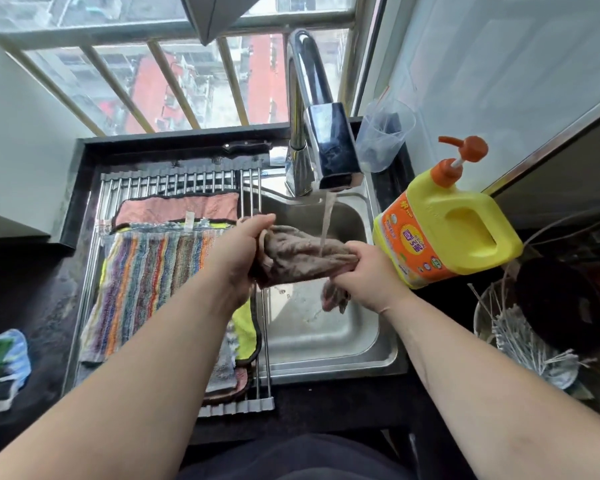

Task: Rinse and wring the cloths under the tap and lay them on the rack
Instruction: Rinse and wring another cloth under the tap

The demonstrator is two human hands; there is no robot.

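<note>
Brown cloth (pixel 302 258) under tap (pixel 326 150).
Limp, sodden, we judged; left hand (pixel 238 252) clenched its nine-o'clock end, right hand (pixel 368 271) the three.

Cloth (pixel 305 258) at the left hand (pixel 238 252): plain grey-brown, possibly mauve-tinged. Towel (pixel 146 292) left of that hand: multicoloured stripes. Bottle (pixel 465 230) right of the right hand (pixel 368 271): yellow, orange pump and label.

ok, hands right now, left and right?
Left hand: grips one end of the grey-brown cloth.
Right hand: grips its other end.
</note>
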